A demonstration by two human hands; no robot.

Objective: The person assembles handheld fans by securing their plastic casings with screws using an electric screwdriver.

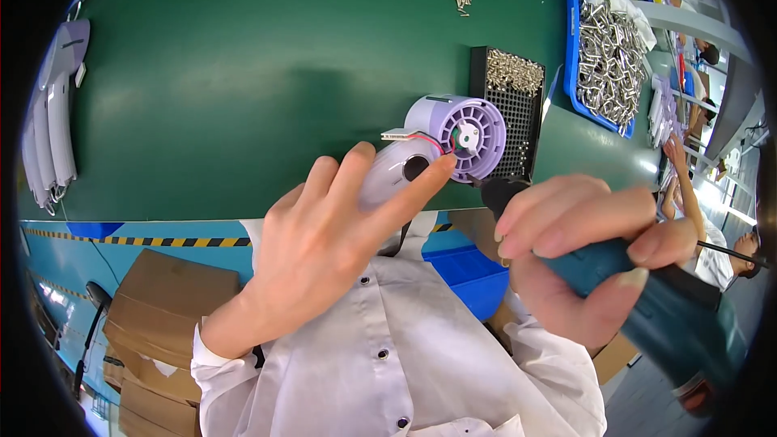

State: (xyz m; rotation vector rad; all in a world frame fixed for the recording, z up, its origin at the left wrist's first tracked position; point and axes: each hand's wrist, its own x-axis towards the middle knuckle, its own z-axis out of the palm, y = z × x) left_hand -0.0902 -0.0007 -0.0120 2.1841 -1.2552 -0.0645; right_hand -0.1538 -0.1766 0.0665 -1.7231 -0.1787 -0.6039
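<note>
Lilac device [443, 116]: round slotted head, white hub [469, 138], exposed red lead [428, 137]; left hand [316, 231] holds it, fingers spread; right hand [579, 247] clasps teal power screwdriver [688, 328].

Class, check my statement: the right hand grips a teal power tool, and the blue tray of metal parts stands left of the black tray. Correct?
Wrong side: the head view shows the blue tray to the right of the black tray. The right hand does grip a teal power tool.
</note>
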